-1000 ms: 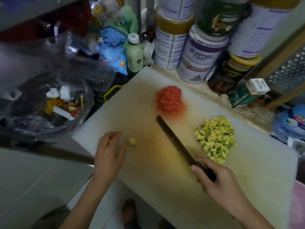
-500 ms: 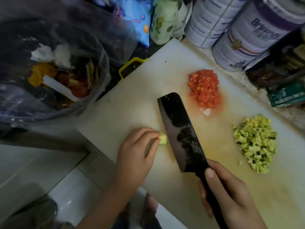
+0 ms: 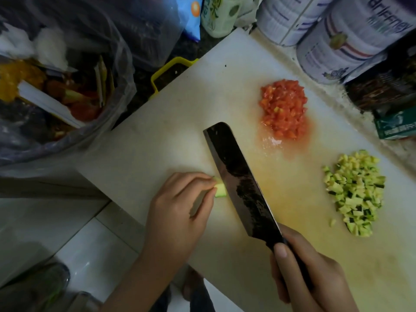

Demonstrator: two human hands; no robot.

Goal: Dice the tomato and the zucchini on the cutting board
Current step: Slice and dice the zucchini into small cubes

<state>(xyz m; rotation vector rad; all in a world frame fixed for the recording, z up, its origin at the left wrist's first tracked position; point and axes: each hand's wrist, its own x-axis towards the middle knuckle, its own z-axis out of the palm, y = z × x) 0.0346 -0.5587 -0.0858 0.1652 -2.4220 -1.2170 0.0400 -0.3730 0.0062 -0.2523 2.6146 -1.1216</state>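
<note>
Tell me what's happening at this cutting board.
A person is finishing the dicing. The left hand pinches a small zucchini piece on the cutting board, and the right hand grips the knife, whose dark blade is right beside that piece. A pile of diced tomato and a pile of diced zucchini already sit farther along the board.

Dark mottled metal knife blade (image 3: 238, 183); smooth stained plastic cutting board (image 3: 180, 122).
</note>
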